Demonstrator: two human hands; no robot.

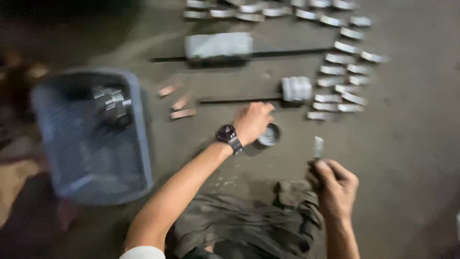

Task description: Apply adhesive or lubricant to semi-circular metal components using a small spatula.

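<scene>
While the left hand (252, 122) is curling over a round metal ring (269, 135) just beside it, the right hand (335, 184) is pinching a small metal strip (318, 147) upright; a firm, steady pinch seems wise.

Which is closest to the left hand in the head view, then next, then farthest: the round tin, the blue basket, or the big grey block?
From the left hand:
1. Round tin, right under it.
2. Big grey block, up ahead.
3. Blue basket, far left.
</scene>
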